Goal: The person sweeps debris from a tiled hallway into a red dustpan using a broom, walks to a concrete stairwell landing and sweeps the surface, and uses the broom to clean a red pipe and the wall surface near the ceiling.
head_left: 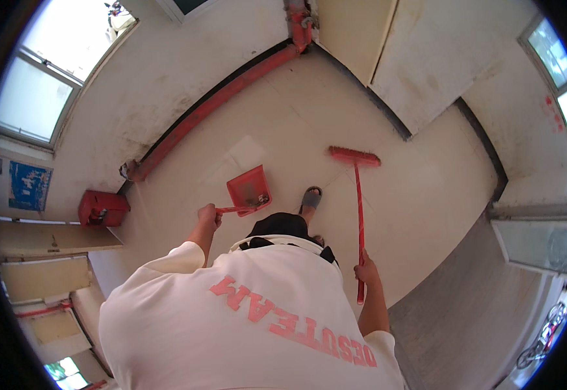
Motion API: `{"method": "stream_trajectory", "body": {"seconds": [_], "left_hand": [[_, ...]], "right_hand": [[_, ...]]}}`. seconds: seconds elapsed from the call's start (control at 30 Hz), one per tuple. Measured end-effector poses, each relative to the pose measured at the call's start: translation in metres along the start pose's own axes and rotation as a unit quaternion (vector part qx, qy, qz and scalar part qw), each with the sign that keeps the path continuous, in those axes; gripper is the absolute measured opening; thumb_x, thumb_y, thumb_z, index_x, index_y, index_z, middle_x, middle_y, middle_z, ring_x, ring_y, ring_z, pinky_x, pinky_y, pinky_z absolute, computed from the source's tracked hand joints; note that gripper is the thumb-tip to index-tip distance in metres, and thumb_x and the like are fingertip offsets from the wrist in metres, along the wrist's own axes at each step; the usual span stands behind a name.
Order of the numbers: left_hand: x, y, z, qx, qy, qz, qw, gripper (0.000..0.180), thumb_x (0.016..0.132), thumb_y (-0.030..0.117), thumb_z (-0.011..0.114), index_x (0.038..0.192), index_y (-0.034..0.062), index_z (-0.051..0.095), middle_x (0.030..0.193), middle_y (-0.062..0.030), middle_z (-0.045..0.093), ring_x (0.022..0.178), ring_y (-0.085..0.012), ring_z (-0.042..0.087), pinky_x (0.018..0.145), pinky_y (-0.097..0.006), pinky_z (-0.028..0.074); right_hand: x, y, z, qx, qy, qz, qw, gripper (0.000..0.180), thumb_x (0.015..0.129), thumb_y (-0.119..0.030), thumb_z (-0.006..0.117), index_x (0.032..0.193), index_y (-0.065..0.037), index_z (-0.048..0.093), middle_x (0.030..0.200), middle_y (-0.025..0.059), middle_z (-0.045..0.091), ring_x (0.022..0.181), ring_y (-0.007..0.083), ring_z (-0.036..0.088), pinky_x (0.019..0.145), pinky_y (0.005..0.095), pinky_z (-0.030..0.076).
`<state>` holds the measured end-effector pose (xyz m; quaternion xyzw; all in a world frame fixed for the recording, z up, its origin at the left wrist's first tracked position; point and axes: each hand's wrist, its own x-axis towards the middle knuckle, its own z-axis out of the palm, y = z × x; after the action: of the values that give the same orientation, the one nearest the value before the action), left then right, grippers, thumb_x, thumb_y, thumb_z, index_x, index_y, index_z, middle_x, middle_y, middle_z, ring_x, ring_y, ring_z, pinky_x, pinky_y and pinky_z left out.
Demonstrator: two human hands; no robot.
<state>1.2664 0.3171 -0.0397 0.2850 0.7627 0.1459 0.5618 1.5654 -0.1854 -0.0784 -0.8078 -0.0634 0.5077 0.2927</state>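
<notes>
The red dustpan (248,187) is in front of you and to your left, its lip pointing away from you; you can't tell from this angle whether it rests flat on the floor (283,130) or hangs a little above it. The debris (262,199) sits near the handle end. If your wrist rolls or the lip dips, that loose pile could slide forward and spill, since there seems to be no raised wall at the front.

Your left grip (210,217) is closed around the dustpan's handle, off to one side of the pan, so a small twist there would probably tip the tray quite a lot.

Your right grip (366,269) is wrapped around the red broom (360,214) close to the top of its stick, with a short end poking out behind. Held so far from the head, the broom could swing wide or wobble under a sideways push, and the butt could knock your forearm.

Your sandalled foot (310,199) is planted between pan and broom head. A sweep straight across would likely strike it, and a careless step left could clip the pan's rim. Farther out, the jutting cabinet corner (409,134) could snag the bristles if you reach too far forward and right.
</notes>
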Motion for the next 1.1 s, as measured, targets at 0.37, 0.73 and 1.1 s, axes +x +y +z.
{"method": "stream_trajectory", "body": {"seconds": [0.37, 0.73, 1.1], "left_hand": [[0.037, 0.054, 0.036, -0.051, -0.031, -0.008, 0.998, 0.015, 0.085, 0.013, 0.046, 0.074, 0.0048, 0.051, 0.058, -0.0079, 0.052, 0.044, -0.0173, 0.045, 0.039, -0.033, 0.033], [0.065, 0.095, 0.072, -0.010, -0.003, 0.000, 1.000, 0.020, 0.086, 0.017, 0.048, 0.071, 0.0037, 0.053, 0.058, -0.0093, 0.053, 0.044, -0.0185, 0.046, 0.038, -0.033, 0.033], [0.092, 0.145, 0.107, 0.112, 0.014, -0.041, 0.993, 0.020, 0.085, 0.014, 0.046, 0.071, 0.0022, 0.053, 0.057, -0.0110, 0.052, 0.042, -0.0194, 0.046, 0.037, -0.036, 0.034]], "right_hand": [[-0.002, -0.063, -0.021, -0.028, 0.036, 0.135, 0.990, 0.083, 0.079, -0.001, 0.054, 0.153, -0.023, 0.024, 0.084, 0.0183, 0.065, 0.055, 0.0255, 0.063, 0.048, 0.0380, 0.052], [0.087, -0.192, -0.070, -0.195, 0.064, 0.014, 0.979, 0.064, 0.088, -0.017, 0.056, 0.148, -0.017, 0.035, 0.087, 0.0222, 0.067, 0.062, 0.0321, 0.066, 0.055, 0.0415, 0.054], [0.247, -0.270, -0.146, -0.313, 0.027, -0.078, 0.946, 0.057, 0.095, -0.028, 0.049, 0.149, -0.017, 0.032, 0.095, 0.0244, 0.067, 0.074, 0.0366, 0.068, 0.064, 0.0441, 0.056]]}}
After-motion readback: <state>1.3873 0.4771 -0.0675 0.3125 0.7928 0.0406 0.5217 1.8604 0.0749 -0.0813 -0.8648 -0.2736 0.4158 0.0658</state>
